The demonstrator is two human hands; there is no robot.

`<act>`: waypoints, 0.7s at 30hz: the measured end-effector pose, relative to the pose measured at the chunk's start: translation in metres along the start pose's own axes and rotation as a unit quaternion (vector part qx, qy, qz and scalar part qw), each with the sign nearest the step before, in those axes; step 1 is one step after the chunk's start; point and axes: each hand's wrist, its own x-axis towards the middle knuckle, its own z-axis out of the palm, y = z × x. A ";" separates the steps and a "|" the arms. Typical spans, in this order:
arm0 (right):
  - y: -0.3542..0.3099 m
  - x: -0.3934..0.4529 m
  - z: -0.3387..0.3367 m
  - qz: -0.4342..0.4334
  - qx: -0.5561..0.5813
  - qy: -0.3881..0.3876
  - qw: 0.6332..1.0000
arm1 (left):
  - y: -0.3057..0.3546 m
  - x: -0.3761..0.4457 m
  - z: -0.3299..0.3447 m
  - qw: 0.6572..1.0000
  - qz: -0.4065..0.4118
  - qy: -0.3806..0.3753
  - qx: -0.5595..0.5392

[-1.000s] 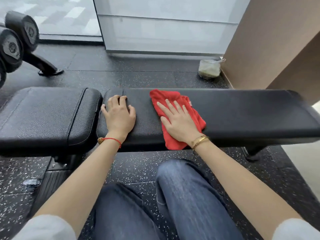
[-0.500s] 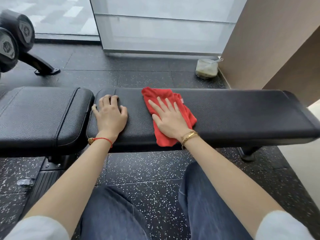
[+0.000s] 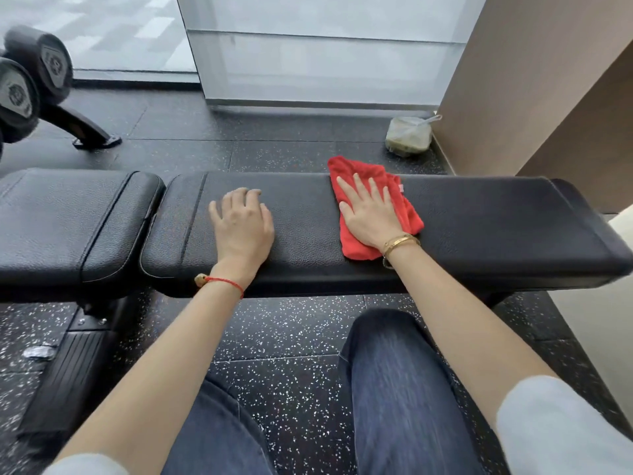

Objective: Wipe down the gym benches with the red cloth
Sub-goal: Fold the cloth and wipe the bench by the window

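Observation:
A long black padded gym bench (image 3: 496, 228) runs across the view, with a shorter seat pad (image 3: 68, 221) joined at its left end. The red cloth (image 3: 404, 204) lies spread on the long pad, its far corner reaching the back edge. My right hand (image 3: 368, 214) lies flat on the cloth, fingers spread, pressing it to the pad. My left hand (image 3: 243, 224) rests palm down on the bare pad to the left of the cloth, holding nothing.
Dumbbells (image 3: 30, 80) sit on a rack at the far left. A clear plastic container with a spoon (image 3: 409, 135) stands on the speckled rubber floor behind the bench, beside a brown wall (image 3: 534, 80). Glass panels lie beyond. My knees in jeans (image 3: 390, 371) are below the bench.
My right hand has slid the red cloth to the right along the long pad. My left hand has also shifted right, away from the gap between the pads.

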 end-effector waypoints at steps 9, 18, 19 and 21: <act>0.063 -0.068 0.003 -0.073 0.006 0.043 0.996 | 0.109 -0.020 0.038 0.998 0.040 -0.051 -0.024; 0.121 0.001 -0.022 0.094 0.017 0.014 0.995 | 0.123 -0.027 0.049 0.998 0.035 -0.043 -0.003; 0.109 0.004 -0.020 0.076 0.018 0.010 0.997 | 0.124 -0.027 0.049 0.999 0.033 -0.042 -0.005; 0.085 -0.004 -0.014 0.020 0.016 0.005 1.000 | 0.125 -0.027 0.049 0.999 0.030 -0.039 -0.008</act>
